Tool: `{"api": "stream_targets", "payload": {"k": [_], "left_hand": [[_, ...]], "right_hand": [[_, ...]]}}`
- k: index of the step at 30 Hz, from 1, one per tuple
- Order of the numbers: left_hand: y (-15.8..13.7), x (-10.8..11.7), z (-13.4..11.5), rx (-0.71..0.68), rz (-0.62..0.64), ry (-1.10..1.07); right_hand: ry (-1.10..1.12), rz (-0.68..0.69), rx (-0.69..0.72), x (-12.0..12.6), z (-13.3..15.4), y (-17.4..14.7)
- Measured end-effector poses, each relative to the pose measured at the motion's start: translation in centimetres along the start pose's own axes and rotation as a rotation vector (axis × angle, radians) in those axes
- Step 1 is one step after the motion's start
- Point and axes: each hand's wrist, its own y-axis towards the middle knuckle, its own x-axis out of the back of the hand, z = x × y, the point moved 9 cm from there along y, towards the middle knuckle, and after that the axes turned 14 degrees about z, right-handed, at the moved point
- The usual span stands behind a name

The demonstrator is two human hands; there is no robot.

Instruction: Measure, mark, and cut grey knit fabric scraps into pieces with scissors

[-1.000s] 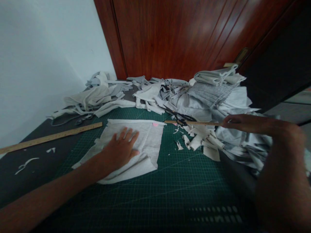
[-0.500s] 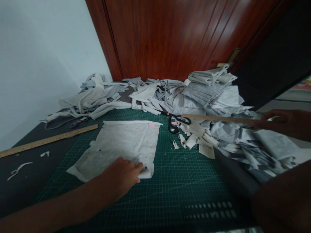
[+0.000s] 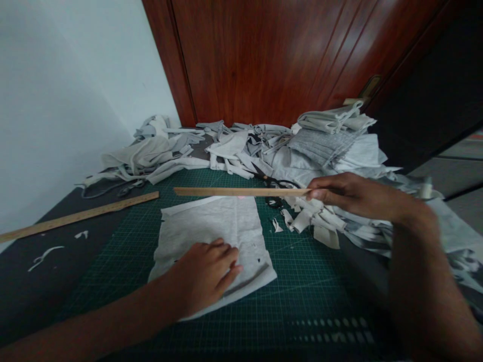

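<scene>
A light grey piece of fabric (image 3: 204, 226) lies on the green cutting mat (image 3: 309, 281), with a small pink mark at its far edge, partly covered. My left hand (image 3: 211, 269) rests on the near part of this fabric, fingers stretched out and holding nothing. Pinched at one end in my right hand (image 3: 339, 196) is a wooden ruler (image 3: 241, 191), held level across the fabric's far edge. Just behind the ruler, black scissors (image 3: 281, 183) lie partly hidden among scraps.
Piled fabric scraps (image 3: 139, 151) line the back left, and folded grey cloth (image 3: 320, 146) is stacked at the back right. Another wooden ruler (image 3: 83, 216) lies at the left. Small cut scraps (image 3: 317, 221) sit right of the fabric. A wooden door (image 3: 271, 60) stands behind.
My right hand has brought the ruler leftward over the fabric's far edge. The fabric has turned and shifted slightly right under my left hand.
</scene>
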Motion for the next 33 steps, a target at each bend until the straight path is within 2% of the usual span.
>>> {"api": "stream_targets", "payload": {"k": [2,4,6,11,14,17,19,22,24,26,29,33], "left_hand": [[-0.8,0.4,4.1,0.245,-0.037,0.089],[-2.3,0.3,7.9,0.429,-0.06,0.134],[-3.8,-0.4,10.7,0.529,-0.076,0.14],[-7.0,-3.0,14.5,0.629,-0.146,0.148],[-7.6,-3.8,16.1,0.628,-0.188,0.057],[-7.8,-3.2,18.0,0.639,-0.192,-0.103],[-8.4,-1.5,19.1,0.699,-0.282,-0.158],[-7.7,1.4,18.0,0.534,-0.448,-0.13],[-6.0,1.8,16.3,0.348,-0.445,-0.128],[-3.8,1.2,14.4,0.168,-0.386,-0.145],[-1.0,-0.4,12.3,-0.019,-0.308,-0.121],[0.4,-1.6,12.1,-0.08,-0.327,-0.094]], "right_hand": [[0.083,0.142,0.147,-2.9,1.6,2.6],[0.094,0.169,0.221,-4.7,2.1,4.7],[0.086,0.166,0.252,-6.2,2.0,6.5],[0.091,0.121,0.254,-8.2,1.6,8.7],[0.156,0.182,0.221,-9.6,1.1,9.3],[0.23,0.268,0.261,-11.1,0.9,9.9],[0.227,0.265,0.311,-11.7,1.1,10.2],[0.158,0.204,0.348,-12.2,1.6,10.5],[0.098,0.17,0.371,-12.9,2.4,10.5],[0.027,0.128,0.394,-13.6,3.4,10.5],[-0.112,0.033,0.392,-14.4,4.2,10.4],[-0.257,-0.09,0.459,-14.7,4.9,10.1]]}}
